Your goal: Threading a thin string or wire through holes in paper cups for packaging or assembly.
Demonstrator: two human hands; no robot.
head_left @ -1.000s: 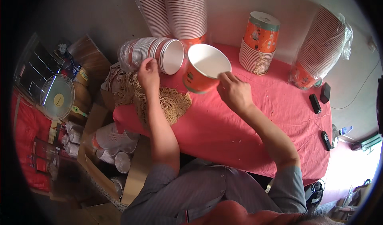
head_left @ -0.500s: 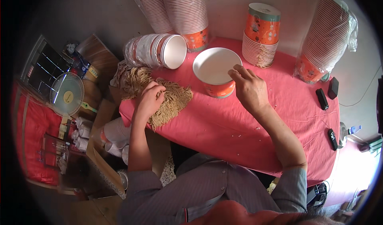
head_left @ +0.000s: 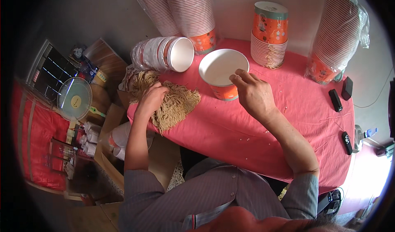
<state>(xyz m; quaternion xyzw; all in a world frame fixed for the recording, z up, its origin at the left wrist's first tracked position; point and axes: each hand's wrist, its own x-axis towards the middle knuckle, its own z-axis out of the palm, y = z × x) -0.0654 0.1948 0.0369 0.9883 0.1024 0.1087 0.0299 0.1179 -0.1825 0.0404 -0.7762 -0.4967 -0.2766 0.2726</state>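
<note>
An orange paper bowl point(head_left: 222, 69) with a white inside stands upright on the red tablecloth point(head_left: 288, 121). My right hand point(head_left: 253, 94) rests against its near right rim, fingers on the edge. My left hand point(head_left: 151, 99) is closed on a heap of pale dry noodles point(head_left: 173, 104) lying at the table's left end. A lying stack of nested cups point(head_left: 162, 53) sits just behind the noodles.
Tall wrapped stacks of orange cups point(head_left: 193, 14) lean at the back, another point(head_left: 335, 34) at the right. A shorter stack point(head_left: 269, 32) stands behind the bowl. Small black devices point(head_left: 335, 100) lie at the right. A fan point(head_left: 74, 98) and boxes sit left, below the table.
The bowl was tilted up in my right hand and now stands on the cloth. My left hand dropped from the lying cups to the noodle heap and closed on it.
</note>
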